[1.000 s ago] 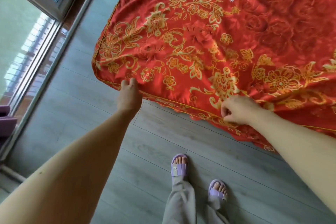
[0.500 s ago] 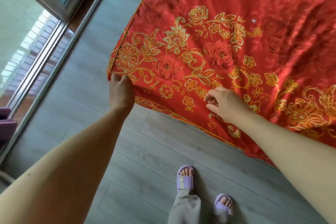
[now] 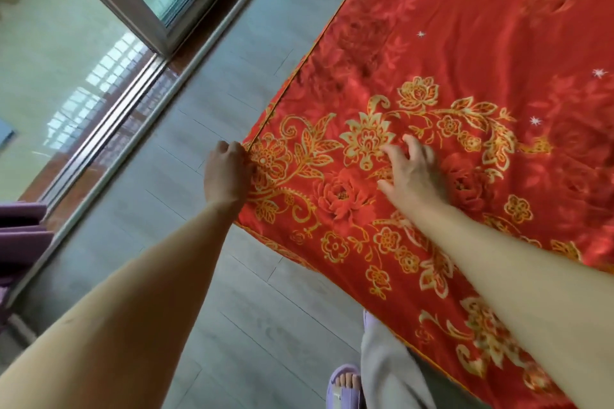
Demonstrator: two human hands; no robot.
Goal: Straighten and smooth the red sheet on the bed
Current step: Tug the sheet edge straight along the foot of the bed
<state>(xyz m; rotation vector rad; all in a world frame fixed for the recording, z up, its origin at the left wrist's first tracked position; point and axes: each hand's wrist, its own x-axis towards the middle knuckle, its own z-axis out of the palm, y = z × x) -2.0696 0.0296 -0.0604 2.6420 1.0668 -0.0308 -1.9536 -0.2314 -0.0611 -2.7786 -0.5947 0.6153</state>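
Observation:
The red sheet (image 3: 465, 53), shiny with gold flowers and a thin gold edge, covers the bed across the right half of the view, and its near corner hangs toward the floor. My left hand (image 3: 227, 174) is closed on that corner's edge. My right hand (image 3: 412, 173) lies flat on top of the sheet a little to the right, fingers spread over the gold flower pattern, holding nothing. Soft wrinkles show in the plain red area further up the bed.
Grey plank floor (image 3: 206, 276) runs between the bed and a sliding glass door (image 3: 99, 53) at the left. Something purple (image 3: 20, 242) sits at the left edge. My feet in purple slippers (image 3: 345, 387) stand close to the bed's near side.
My right hand let go of the sheet's lower edge, moved up onto the top and spread its fingers. My left hand kept its grip on the corner. The view shifted closer to the bed.

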